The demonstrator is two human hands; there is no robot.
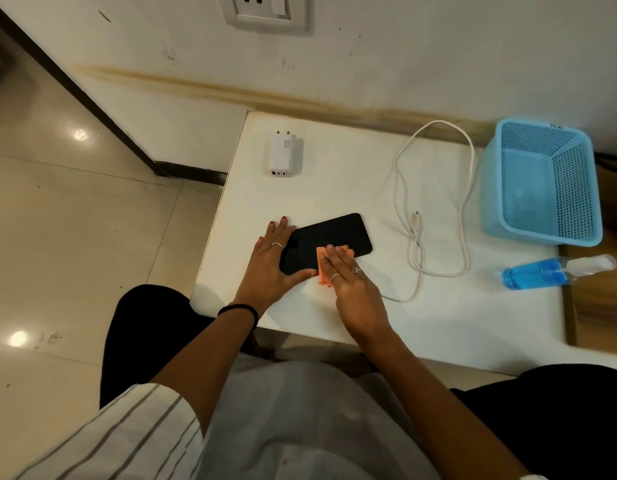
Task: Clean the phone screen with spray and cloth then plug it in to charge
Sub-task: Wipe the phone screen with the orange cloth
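Lying diagonally, the phone [329,239] is steadied by flat left hand [270,263], right hand [348,275] pressing cloth [321,268] flat-fingered.

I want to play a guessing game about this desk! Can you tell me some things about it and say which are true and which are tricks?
1. The right hand presses an orange cloth on the phone. True.
2. The spray bottle stands upright. False: it lies on its side.
3. The charger is plugged into the wall socket. False: it lies on the table.
4. The blue basket holds nothing visible. True.
5. The cable is connected to the phone. False: its end lies apart from it.
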